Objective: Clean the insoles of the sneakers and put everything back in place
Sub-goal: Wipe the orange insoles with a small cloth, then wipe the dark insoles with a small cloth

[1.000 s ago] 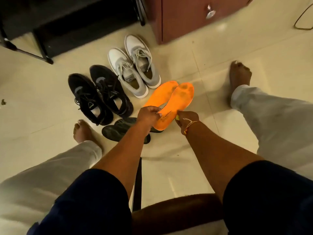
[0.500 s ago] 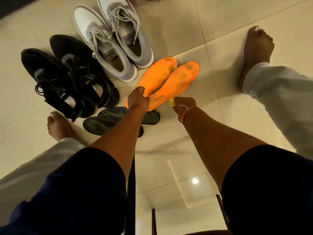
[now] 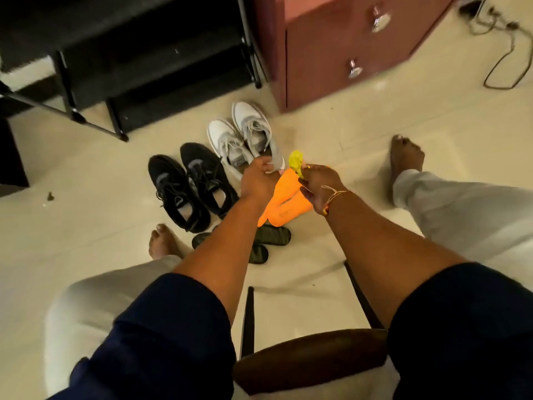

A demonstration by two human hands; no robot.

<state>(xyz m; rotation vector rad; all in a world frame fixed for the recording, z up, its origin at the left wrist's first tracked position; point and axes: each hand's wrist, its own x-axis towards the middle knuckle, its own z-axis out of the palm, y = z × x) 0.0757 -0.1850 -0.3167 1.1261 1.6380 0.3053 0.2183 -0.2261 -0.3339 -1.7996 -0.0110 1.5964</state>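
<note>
head view, right grip apparently pinching yellow cloth

I had a single view to work with: a wide-angle camera worn on the person's head, which faced forward and steeply down at the floor. It sat close above the seated body, so the left hand and right hand fell near mid-frame, with the yellow cloth and white sneakers just beyond. The chair seat lay nearest, at the bottom edge. The drawer cabinet and black rack stood farthest, along the top.
</note>
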